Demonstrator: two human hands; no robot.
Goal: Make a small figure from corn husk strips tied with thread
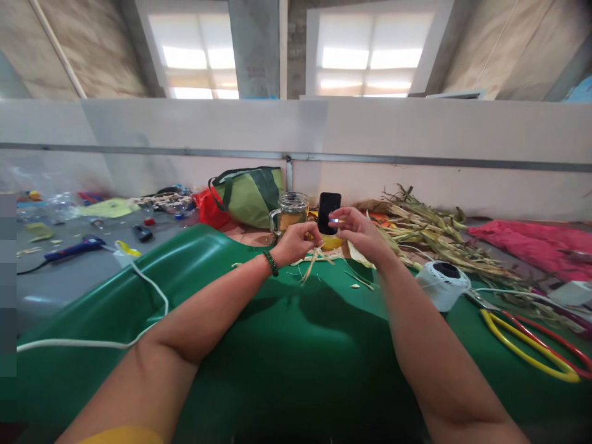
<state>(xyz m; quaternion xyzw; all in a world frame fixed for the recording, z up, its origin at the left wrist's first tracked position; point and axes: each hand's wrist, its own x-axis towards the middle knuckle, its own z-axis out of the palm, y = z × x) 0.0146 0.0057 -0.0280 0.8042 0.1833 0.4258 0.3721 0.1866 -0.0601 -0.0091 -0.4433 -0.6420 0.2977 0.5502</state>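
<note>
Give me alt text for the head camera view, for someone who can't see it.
A person's left hand pinches pale dry strips over a green mat, while the right hand, thumb and fingers apart, is raised near a phone. Beyond are a glass mug and a green bag; dried leaves and scissors lie to the right.

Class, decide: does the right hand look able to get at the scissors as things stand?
Probably yes: the right hand looks open, and the scissors lie to its right, handles uncovered; the white spool sits by the blades.
</note>
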